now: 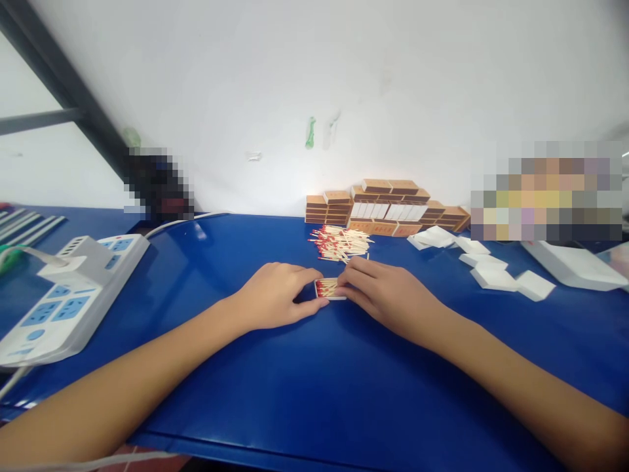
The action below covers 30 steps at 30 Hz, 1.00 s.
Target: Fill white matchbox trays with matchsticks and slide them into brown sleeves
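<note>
A small white matchbox tray point(335, 299) lies on the blue table point(295, 387), with red-headed matches point(326, 287) in it. My left hand point(275, 295) grips the tray's left end between thumb and fingers. The fingers of my right hand point(388, 295) are drawn together over the tray's right end, touching the matches there; its fingertips partly cover them. Just behind the tray is a loose pile of red-headed matches point(341, 243).
Matchboxes point(376, 213) stand stacked against the wall. White empty trays point(486, 269) are scattered to the right, near a white box point(572, 265). On the left lies a power strip point(73, 308) with a plugged-in adapter and cable.
</note>
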Each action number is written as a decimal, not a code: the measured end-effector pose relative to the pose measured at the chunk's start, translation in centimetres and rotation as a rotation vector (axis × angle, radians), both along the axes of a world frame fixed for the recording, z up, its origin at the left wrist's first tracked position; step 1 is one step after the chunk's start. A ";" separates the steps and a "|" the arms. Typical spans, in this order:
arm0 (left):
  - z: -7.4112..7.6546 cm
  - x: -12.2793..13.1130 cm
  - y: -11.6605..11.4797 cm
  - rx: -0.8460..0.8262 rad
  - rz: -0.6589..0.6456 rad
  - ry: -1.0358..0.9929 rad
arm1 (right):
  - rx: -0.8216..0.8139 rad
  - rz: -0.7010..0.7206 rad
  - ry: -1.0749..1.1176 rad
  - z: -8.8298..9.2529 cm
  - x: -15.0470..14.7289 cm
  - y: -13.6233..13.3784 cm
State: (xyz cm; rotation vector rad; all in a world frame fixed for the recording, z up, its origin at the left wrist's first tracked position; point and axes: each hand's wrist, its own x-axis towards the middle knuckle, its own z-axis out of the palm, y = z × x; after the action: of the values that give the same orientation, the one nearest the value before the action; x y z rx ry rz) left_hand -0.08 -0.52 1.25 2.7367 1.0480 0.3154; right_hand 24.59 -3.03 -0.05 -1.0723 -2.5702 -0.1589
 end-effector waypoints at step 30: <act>0.2 0.0 -0.1 0.007 -0.055 0.004 | -0.098 0.003 0.206 -0.4 -0.2 0.0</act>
State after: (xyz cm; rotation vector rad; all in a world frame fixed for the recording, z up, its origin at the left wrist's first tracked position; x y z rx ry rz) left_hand -0.09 -0.66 1.45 2.7680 0.9726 0.3054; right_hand 24.39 -3.06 -0.41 -1.0602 -2.4156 0.0757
